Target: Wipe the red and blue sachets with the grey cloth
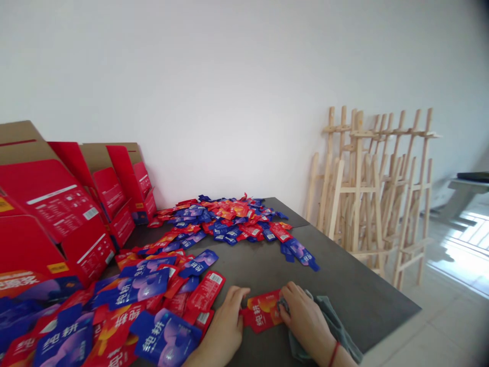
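While the left hand [223, 326] spreads beside a sachet [262, 312], the right [305, 318] seemingly pinches cloth [324, 326].

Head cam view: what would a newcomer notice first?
The heap of red and blue sachets spread over the dark table catches the eye first, with red printed cartons standing along its left side. In front, the right hand presses a grey-green cloth onto a single red sachet, beside the left hand. Wooden easels lean together at the right, beyond the table.
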`<state>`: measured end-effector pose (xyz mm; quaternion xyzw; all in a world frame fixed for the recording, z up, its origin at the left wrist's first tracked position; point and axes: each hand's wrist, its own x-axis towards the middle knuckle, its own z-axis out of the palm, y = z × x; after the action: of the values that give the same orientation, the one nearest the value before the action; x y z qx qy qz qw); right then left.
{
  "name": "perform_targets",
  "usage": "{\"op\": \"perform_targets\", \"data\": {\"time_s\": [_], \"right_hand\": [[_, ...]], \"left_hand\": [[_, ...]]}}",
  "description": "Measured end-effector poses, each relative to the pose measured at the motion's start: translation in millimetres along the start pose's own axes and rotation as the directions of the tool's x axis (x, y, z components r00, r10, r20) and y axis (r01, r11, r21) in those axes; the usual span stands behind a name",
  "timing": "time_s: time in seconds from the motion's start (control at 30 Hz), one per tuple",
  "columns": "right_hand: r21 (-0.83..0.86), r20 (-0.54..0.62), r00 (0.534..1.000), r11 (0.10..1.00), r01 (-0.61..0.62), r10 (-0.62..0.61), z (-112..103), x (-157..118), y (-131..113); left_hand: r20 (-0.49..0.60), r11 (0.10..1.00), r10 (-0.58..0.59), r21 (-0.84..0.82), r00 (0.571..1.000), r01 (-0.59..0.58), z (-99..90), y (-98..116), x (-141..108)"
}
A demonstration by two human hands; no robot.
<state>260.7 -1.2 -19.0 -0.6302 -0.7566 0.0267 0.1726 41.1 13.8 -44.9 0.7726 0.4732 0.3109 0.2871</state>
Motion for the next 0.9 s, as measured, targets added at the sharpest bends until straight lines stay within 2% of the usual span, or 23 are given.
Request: {"op": "perform_targets", "data": {"time_s": [0.1, 0.27, 0.33, 0.4, 0.53, 0.7, 0.9], "right_hand": [[0.079, 0.007, 0.997, 0.994, 0.081, -0.081, 3.0, -8.8, -16.9], [0.124, 0.054, 0.966, 0.962, 0.243, -0.251, 17.3, -5.7, -67.7], [0.089, 0.083, 0.962, 0.964, 0.251, -0.259, 22.1, -0.7, -80.2], [0.079, 0.087, 0.963, 0.966, 0.247, -0.254, 23.8, 2.9, -82.7], [0.096, 0.053, 0.974, 0.972, 0.216, -0.222, 19.6, 1.9, -65.3], [0.084, 0.042, 0.990, 0.987, 0.134, -0.138, 6.8, -3.4, -26.3], [0.022, 0.055, 0.998, 1.000, 0.010, -0.011, -6.7, 6.9, 27.8]], "left_hand": [[-0.008, 0.999, 0.008, -0.032, 1.000, -0.008, 1.0, -0.5, 0.6], [-0.024, 0.996, 0.035, -0.086, 0.999, -0.037, -0.6, -2.5, 2.0], [-0.022, 0.994, 0.043, -0.100, 0.999, -0.045, -2.7, -2.3, 2.5], [-0.019, 0.995, 0.038, -0.093, 0.999, -0.039, -4.1, -2.3, 3.2], [-0.012, 0.998, 0.021, -0.064, 1.000, -0.022, -0.9, -7.0, 5.6], [-0.013, 0.998, -0.001, -0.057, 1.000, 0.001, 3.0, -11.8, 5.8], [0.018, 0.994, -0.107, 0.001, 0.994, 0.107, -2.5, 7.3, 7.0]]}}
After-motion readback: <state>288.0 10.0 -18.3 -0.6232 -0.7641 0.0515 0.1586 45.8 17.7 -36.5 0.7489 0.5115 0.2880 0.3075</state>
